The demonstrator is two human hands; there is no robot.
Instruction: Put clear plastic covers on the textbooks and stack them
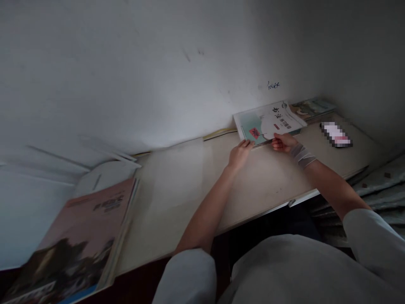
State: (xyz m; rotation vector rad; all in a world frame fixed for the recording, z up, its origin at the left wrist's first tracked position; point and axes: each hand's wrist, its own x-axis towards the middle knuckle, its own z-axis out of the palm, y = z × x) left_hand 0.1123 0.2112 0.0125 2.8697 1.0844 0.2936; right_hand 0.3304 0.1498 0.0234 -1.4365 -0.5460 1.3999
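Lower left of frame: a pink-covered book (85, 236) lies on a stack at the desk's near end, well apart from both hands.

Centre: pale desk (177, 181), bare in the middle.

Upper right of centre: left hand (239, 154), fingers curled onto the near-left corner of a white workbook (268, 122). Right hand (283, 142), wrist wrapped, pinches its near edge.

Workbook lies just beyond both sets of fingertips, long axis running left to right along the wall; both hands equally near.

Further right: another book (311, 107) tucked beneath it.

No legible text on booklet (268, 122)
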